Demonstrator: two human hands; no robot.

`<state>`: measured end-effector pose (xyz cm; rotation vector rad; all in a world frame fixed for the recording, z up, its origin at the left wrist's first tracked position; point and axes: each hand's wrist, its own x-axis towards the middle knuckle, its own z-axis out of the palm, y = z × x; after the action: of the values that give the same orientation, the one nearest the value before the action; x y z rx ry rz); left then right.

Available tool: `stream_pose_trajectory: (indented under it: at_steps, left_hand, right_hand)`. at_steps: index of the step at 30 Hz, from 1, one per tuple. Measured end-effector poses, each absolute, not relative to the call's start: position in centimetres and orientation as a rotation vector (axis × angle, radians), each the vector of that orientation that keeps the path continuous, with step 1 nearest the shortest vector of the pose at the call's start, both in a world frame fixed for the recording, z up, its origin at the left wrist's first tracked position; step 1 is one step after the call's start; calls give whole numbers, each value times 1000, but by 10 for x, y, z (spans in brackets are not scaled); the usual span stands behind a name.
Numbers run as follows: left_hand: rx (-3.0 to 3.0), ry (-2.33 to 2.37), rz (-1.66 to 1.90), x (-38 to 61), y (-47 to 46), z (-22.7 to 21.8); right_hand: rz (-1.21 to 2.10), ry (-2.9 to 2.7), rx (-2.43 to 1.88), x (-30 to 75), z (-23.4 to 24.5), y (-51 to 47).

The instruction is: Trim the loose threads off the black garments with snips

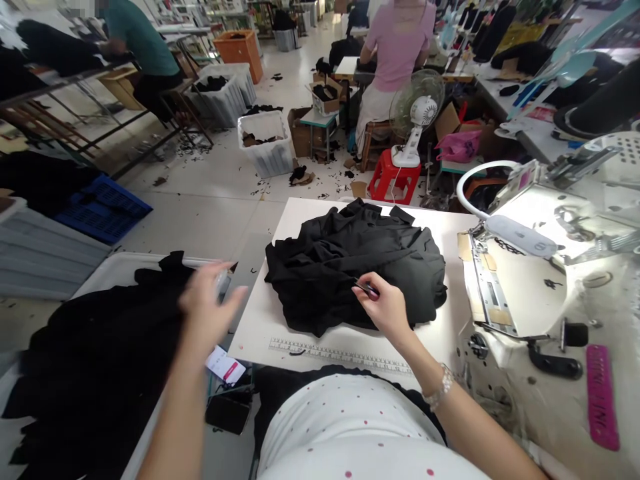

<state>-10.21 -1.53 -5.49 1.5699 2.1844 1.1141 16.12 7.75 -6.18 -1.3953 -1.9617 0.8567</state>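
A bunched black garment (350, 267) lies in the middle of a white worktable (255, 320), and the right hand (383, 308) pinches small metal snips (367, 288) in a narrow grip against its near side. The left hand (206, 308), blurred, is open with fingers spread wide, over a heap of black cloth (90, 360) in a white tray (130, 267) at lower left. A printed ruler strip (340, 353) runs along the table's near edge; a sewing machine (520, 293) stands at right. Toward the top of the frame, a co-worker in a pink top (397, 47) sits beyond a white fan (417, 110) on a red stool (395, 177) (black scraps (300, 177) litter the tiled floor (210, 180)).
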Motion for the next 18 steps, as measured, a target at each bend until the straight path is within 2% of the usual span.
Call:
stream_pose_trajectory:
  at_steps: [3, 6, 14, 18]
  left_hand:
    - [1677, 2272, 786, -85, 11, -76]
    - [1778, 2270, 583, -74, 21, -74]
    - [1556, 1857, 534, -43, -28, -21]
    - [1567, 1908, 665, -5, -28, -23]
  right_hand:
    - [824, -2008, -1294, 141, -56, 83]
    - [854, -2010, -1284, 139, -56, 82]
    - [1078, -1754, -1351, 168, -82, 74]
    - [1462, -1646, -1214, 160, -72, 64]
